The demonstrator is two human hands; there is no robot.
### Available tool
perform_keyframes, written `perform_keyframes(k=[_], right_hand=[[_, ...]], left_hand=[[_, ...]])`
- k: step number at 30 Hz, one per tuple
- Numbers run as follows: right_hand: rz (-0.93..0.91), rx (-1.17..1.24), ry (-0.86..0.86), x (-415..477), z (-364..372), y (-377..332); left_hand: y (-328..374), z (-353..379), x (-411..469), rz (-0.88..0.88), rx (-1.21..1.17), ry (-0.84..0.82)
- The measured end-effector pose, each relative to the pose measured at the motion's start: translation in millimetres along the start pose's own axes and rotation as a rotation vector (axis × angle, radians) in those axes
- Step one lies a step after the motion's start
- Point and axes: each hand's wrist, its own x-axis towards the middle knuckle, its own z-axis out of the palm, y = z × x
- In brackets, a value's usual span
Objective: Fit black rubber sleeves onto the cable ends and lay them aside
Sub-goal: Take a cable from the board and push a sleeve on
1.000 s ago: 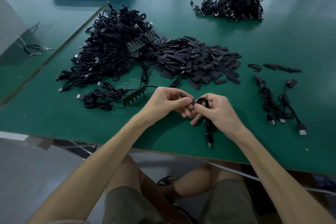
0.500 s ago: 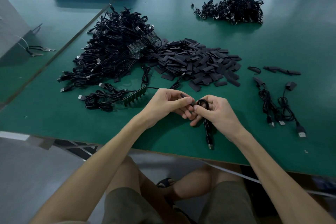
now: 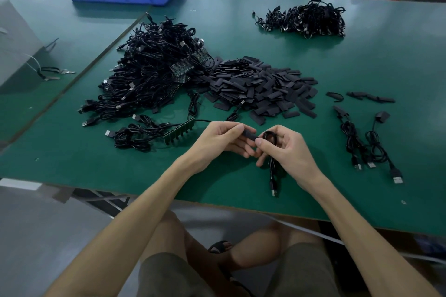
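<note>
At lower centre of the frame, over the green worktop (image 3: 72,157), the left hand (image 3: 223,141) pinches a black rubber sleeve (image 3: 249,134) in curled fingers. The right hand (image 3: 288,150) curls its fingers round a coiled cable (image 3: 270,137), its plug trailing downward. The sleeve pile (image 3: 260,89) lies just above them, with the cable heap (image 3: 154,72) at upper left.

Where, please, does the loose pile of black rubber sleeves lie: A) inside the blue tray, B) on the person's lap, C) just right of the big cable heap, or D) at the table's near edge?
C: the sleeve pile spreads on the green table, touching the right side of the big cable heap.
</note>
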Motion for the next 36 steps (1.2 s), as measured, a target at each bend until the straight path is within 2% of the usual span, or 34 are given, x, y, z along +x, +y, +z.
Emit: perform_keyframes(k=[5,9,14,17,20,24,27,29,32,34,36], right_hand=[[-0.059,-0.067,0.077,-1,1,-2],[-0.101,-0.111,0.156,-2,1,-3],[-0.077,-0.195,0.089,-2,4,-5],[-0.068,-0.142,0.105,-2,3,-5],[-0.063,-0.023,0.207,-2,-3,-2],[-0.017,0.063,0.329,1,-5,2],[0.018,0.117,0.352,1,-5,0],[0.068,0.243,0.348,0,-7,-1],[0.116,0.427,0.357,0,-10,-4],[0.112,0.409,0.395,1,-11,-3],[0.100,0.263,0.414,2,-7,-2]], left_hand=[[0,-2,-1,0.025,0.011,-0.024],[-1,1,-1,0.033,0.015,0.082],[2,1,2,0.051,-0.090,0.230],[4,7,6,0.032,-0.151,0.256],[4,22,7,-0.058,-0.181,0.220],[-1,49,14,-0.088,0.153,0.031],[1,62,23,-0.049,0.265,0.043],[7,62,28,-0.054,0.255,0.071],[24,56,37,-0.086,0.187,0.017],[43,54,47,-0.099,0.127,-0.027],[60,59,62,-0.105,0.087,-0.049]])
